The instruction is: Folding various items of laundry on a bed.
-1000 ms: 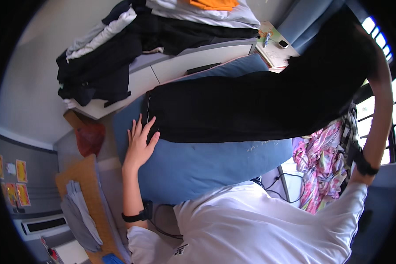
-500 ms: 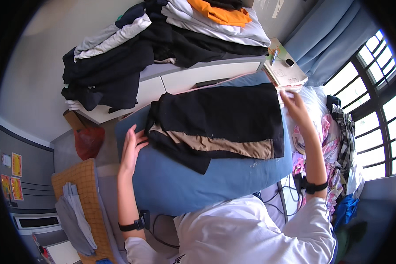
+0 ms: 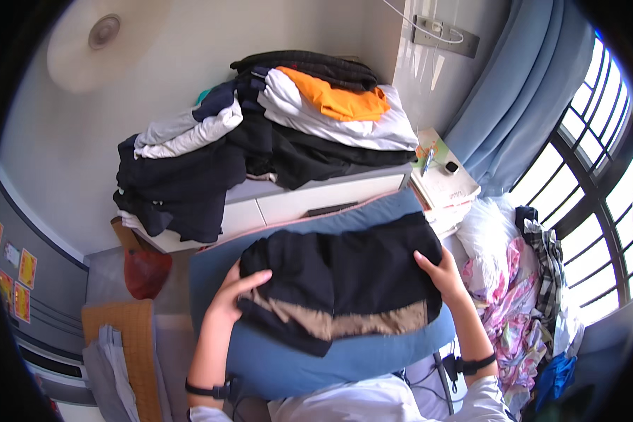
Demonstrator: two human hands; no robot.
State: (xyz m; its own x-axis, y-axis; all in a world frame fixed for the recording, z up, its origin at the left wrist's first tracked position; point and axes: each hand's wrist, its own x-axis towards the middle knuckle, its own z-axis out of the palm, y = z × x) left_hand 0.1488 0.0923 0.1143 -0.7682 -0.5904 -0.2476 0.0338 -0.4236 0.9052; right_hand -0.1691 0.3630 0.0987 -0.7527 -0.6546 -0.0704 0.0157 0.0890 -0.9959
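A folded pair of black trousers (image 3: 366, 264), with a strip of brown lining showing along the near edge, lies over a blue cushion (image 3: 274, 369) in front of me. At the left end, my left hand (image 3: 233, 292) grips the bunched black cloth, its thumb on top and the fingers partly hidden at the side. My right hand (image 3: 439, 271) holds the opposite end, thumb over the cloth and the other fingers out of sight beneath. Between the hands the cloth is slightly rumpled, and a dark flap hangs toward me on the near left side.
Stacked clothes (image 3: 183, 176), with an orange garment (image 3: 337, 95) on top, cover a white drawer cabinet (image 3: 295, 204) beyond the cushion. To the right are a small side table (image 3: 446, 183) and a heap of patterned cloth (image 3: 506, 302). Grey clothing (image 3: 109, 373) hangs over a brown mat at left.
Both hands have come from beside the trousers onto their two ends and closed on them. The view has tilted upward, showing more wall and a fan.
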